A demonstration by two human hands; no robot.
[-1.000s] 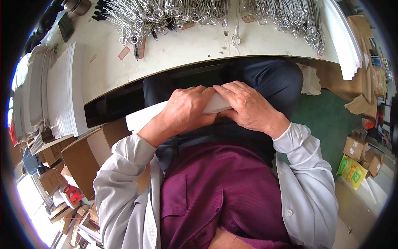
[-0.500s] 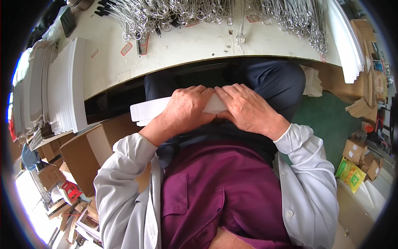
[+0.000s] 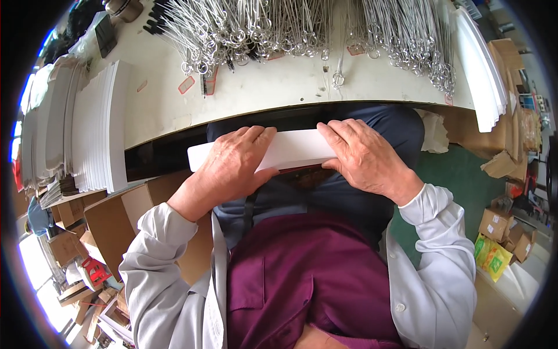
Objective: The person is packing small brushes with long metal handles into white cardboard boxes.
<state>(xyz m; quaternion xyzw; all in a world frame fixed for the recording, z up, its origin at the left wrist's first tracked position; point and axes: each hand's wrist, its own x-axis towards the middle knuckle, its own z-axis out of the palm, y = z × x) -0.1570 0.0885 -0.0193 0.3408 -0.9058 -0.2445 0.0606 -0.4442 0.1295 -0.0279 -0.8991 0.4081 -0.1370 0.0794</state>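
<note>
Table (image 3: 279, 87): white, with many metal wire hooks (image 3: 279, 29) on it.
White strip (image 3: 293, 148): on the lap, under the table edge.
Left hand (image 3: 232, 166): fingers flat, together, pressing the strip.
Right hand (image 3: 363, 157): fingers spread on its right end.
Change: strip now more uncovered between the hands.

A: How much of the white strip (image 3: 293, 149) is being covered?

B: Its middle left is being hidden under the left hand (image 3: 232, 168), its right end under the right hand (image 3: 363, 160); neither grip is being shown.

A: And the wire pieces (image 3: 302, 26)?

B: Their tops are being cut off by the upper edge. The counter (image 3: 261, 87) is being cropped there too.
</note>
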